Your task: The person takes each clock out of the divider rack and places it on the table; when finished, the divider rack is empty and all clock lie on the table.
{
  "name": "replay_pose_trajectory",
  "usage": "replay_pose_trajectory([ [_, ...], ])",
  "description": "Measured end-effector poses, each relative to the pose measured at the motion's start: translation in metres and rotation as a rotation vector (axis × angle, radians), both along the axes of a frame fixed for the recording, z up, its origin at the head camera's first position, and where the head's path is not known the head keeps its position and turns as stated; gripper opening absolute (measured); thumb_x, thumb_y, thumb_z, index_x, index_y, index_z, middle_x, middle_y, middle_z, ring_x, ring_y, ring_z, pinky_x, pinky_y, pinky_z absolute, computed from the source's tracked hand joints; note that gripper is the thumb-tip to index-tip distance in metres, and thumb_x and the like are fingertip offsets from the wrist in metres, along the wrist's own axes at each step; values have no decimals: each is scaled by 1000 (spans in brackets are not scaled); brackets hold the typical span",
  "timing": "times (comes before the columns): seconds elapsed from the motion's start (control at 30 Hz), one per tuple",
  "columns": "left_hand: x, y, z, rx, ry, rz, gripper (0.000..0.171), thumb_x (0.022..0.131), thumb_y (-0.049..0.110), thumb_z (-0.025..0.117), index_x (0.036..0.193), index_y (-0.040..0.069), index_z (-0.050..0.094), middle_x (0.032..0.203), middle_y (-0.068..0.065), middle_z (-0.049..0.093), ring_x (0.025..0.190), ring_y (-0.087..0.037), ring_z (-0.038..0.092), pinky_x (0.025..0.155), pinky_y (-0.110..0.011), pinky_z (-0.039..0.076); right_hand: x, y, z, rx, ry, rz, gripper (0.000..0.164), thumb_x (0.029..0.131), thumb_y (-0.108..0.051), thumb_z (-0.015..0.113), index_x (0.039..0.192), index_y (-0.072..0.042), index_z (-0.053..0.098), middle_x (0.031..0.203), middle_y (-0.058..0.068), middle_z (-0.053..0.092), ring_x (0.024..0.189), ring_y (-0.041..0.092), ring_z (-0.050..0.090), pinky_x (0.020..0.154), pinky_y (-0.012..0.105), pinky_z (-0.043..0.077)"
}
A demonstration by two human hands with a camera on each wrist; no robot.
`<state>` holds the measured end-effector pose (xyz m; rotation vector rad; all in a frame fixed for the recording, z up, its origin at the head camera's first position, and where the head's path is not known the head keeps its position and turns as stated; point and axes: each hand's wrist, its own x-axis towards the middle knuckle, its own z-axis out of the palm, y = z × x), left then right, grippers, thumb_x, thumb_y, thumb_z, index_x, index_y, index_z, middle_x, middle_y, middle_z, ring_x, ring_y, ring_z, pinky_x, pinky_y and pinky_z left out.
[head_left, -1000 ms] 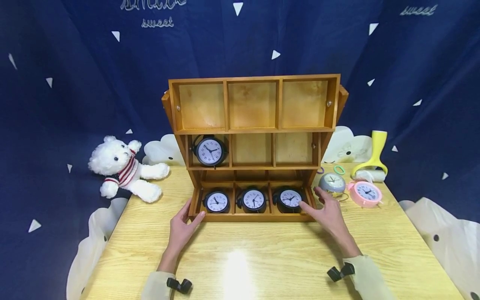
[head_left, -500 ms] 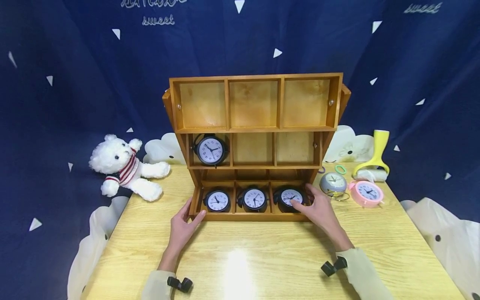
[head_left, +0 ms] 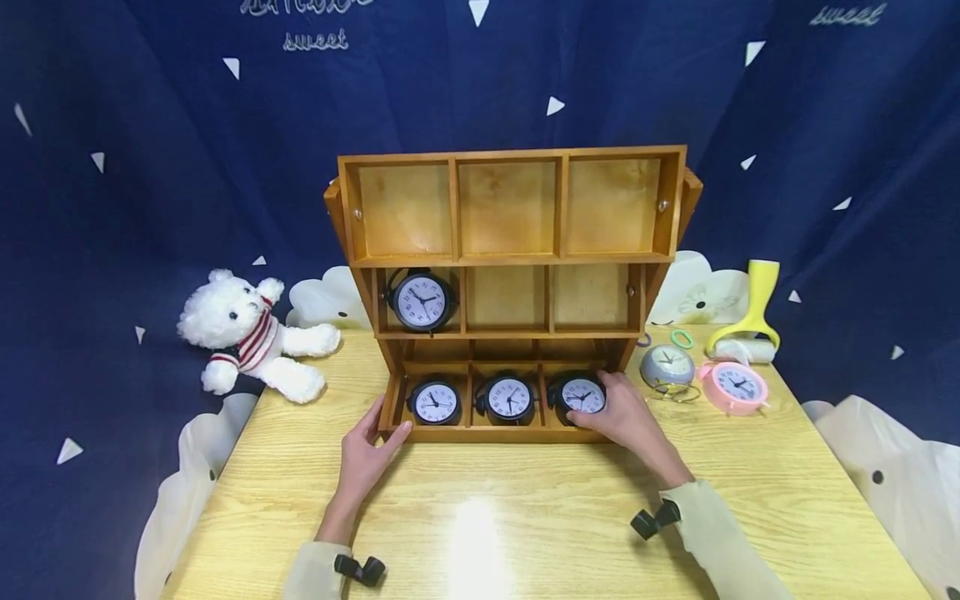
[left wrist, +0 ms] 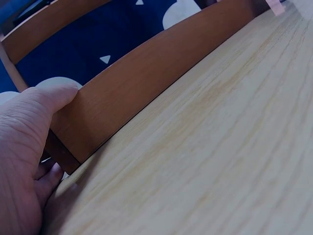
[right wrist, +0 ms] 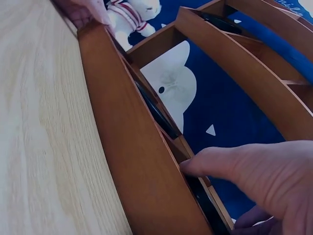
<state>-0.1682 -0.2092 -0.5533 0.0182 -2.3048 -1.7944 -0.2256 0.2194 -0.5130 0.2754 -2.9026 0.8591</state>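
A three-tier wooden rack (head_left: 506, 435) stands on the table. My left hand (head_left: 367, 450) grips its lower left corner, thumb on the front board and fingers round the side, as the left wrist view shows. In the bottom tier lie three black alarm clocks with white faces: a left one (head_left: 436, 402), a middle one (head_left: 508, 398) and a right one (head_left: 582, 395). My right hand (head_left: 632, 417) holds the right clock, thumb at its lower edge and fingers at its right side. Another black alarm clock (head_left: 421, 302) sits in the middle tier's left compartment.
To the right on the table (head_left: 570, 517) are a grey alarm clock (head_left: 667, 367), a pink alarm clock (head_left: 735, 387), a green ring (head_left: 681, 338) and a yellow-handled roller (head_left: 756, 300). A white teddy bear (head_left: 255, 337) sits at the left. A blue curtain (head_left: 510, 75) hangs behind.
My right hand has moved left from the rack's right corner onto the right clock, its thumb sliding down to the clock's lower edge. My left hand has stayed at the rack's corner.
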Motion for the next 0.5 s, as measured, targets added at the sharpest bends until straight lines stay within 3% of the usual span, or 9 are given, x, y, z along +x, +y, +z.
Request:
replay_pose_trajectory([
  [0.2,-12,-6,-31,16,8,16,74,90,14,84,154,3,49,154,-19,52,134,-35,57,102,-9,45,-2,-4,1,65,-8,-3,94,69,-39,95,131,19,56,121,35,59,111,48,57,94,60,54],
  [0.37,-12,-7,-33,18,40,15,73,90,18,85,153,5,51,153,-18,54,132,-34,59,101,-10,46,-4,-5,1,82,-9,-25,87,66,-43,96,120,16,62,105,28,59,101,43,57,83,55,54],
  [0.5,-12,-7,-33,22,40,18,74,89,17,86,154,5,51,153,-18,53,133,-34,58,101,-10,47,-4,-4,-1,54,-2,-45,88,64,-43,97,119,16,62,105,28,58,100,43,56,83,55,53],
])
